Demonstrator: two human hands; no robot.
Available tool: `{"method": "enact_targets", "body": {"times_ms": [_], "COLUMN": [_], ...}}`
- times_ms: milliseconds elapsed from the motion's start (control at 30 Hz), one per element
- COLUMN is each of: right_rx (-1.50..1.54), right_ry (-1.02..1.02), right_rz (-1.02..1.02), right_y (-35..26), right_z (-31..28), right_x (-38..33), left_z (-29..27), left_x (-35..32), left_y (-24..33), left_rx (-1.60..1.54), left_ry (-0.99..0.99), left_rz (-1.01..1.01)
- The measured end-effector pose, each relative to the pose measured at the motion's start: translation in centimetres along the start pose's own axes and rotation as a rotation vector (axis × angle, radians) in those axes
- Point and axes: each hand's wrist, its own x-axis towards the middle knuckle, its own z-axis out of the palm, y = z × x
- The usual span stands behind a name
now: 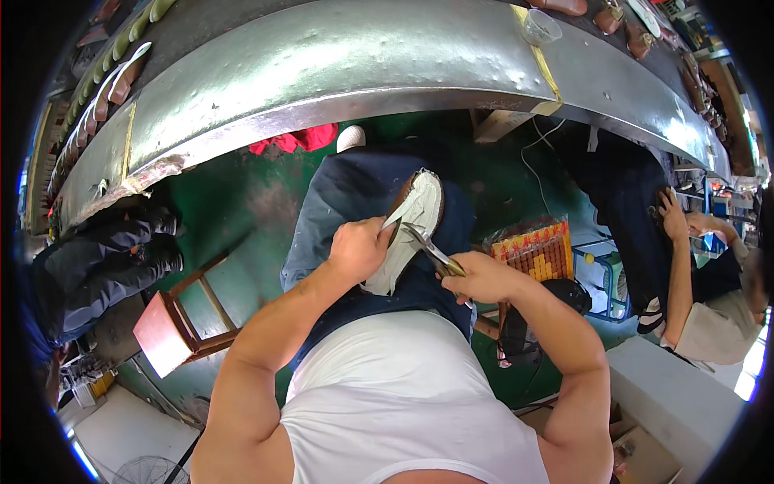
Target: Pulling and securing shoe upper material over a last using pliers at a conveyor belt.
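A shoe (423, 202) lies across my lap with its underside up, showing a whitish bottom and a brown edge along the toe. My left hand (359, 248) is closed at the shoe's left side, its thumb and fingers pinching a pale pointed flap (398, 211) that stands up from the edge. A pair of pliers (439, 256) with yellowish-green handles is gripped in my right hand (480, 278). Its metal jaws reach over the middle of the shoe, close to the left fingers. Whether the jaws bite on anything is too small to tell.
A metal-topped bench (322, 64) curves across the front, with a clear plastic cup (540, 28) and rows of shoe parts beyond. A wooden stool (165, 332) stands left, a beaded seat cover (534, 252) right. Other people are at both sides; red cloth (298, 139) lies under the bench.
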Motion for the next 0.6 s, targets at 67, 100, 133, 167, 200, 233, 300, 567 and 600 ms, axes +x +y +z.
{"method": "enact_targets", "body": {"times_ms": [67, 100, 133, 167, 200, 233, 300, 567, 600], "right_rx": [0.127, 0.247, 0.464, 0.468, 0.365, 0.263, -0.015, -0.449, -0.404], "right_ry": [-0.011, -0.027, -0.015, -0.009, -0.061, -0.118, -0.122, 0.432, 0.464], "right_rz": [0.026, 0.050, 0.017, 0.017, 0.074, 0.131, 0.158, -0.182, -0.194], "right_y": [0.1, -0.3, -1.0, -1.4, -1.9, -2.8, -4.9, -1.7, -1.3], "right_z": [-0.3, -0.3, -0.2, -0.7, -1.8, -2.8, -3.5, 0.6, 1.6], "right_x": [1.0, 1.3, 1.0, 1.1, 1.3, 1.4, 0.8, 3.8, 3.8], "left_z": [0.4, 0.6, 0.7, 0.8, 0.8, 0.3, -1.1, 2.7, 2.9], "left_x": [-0.1, -0.2, -0.4, -0.6, -0.5, -0.2, 0.5, 1.7, 2.1], "left_y": [0.2, 0.3, 0.5, 0.8, 1.0, 1.3, 1.1, -3.1, -3.3], "left_rx": [0.026, 0.052, 0.050, 0.088, 0.125, 0.123, -0.126, -1.493, -1.468], "left_ry": [0.018, 0.042, 0.039, 0.018, -0.003, -0.007, -0.030, -0.361, -0.354], "left_rz": [0.038, 0.072, 0.077, 0.077, 0.081, 0.085, -0.014, -0.468, -0.444]}}
